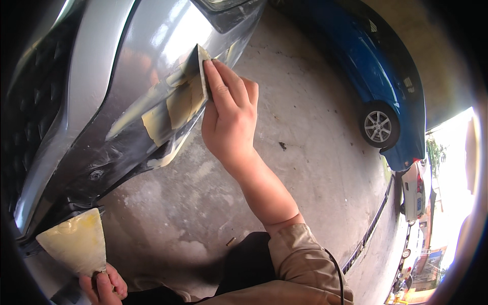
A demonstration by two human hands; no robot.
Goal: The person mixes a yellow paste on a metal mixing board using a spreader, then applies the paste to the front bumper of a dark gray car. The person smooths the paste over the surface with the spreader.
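My right hand (231,104) grips a thin flat putty spreader (204,76), its edge pressed to the car bumper (129,76). Beneath the blade, pale yellow filler putty (157,122) lies in uneven patches across the bumper's corner. Low at the left, my left hand (104,285) is closed around the lower end of a wide putty knife (79,241). Its fan-shaped blade points up and is smeared with yellowish putty. The fingers of my left hand hide most of that knife's handle.
A dark grille (35,96) borders the bumper on the left. Stained concrete floor (300,137) spreads to the right. A blue car (376,76) stands at the upper right, with a white car (414,190) beyond it. A dark floor grate (368,229) runs at the lower right.
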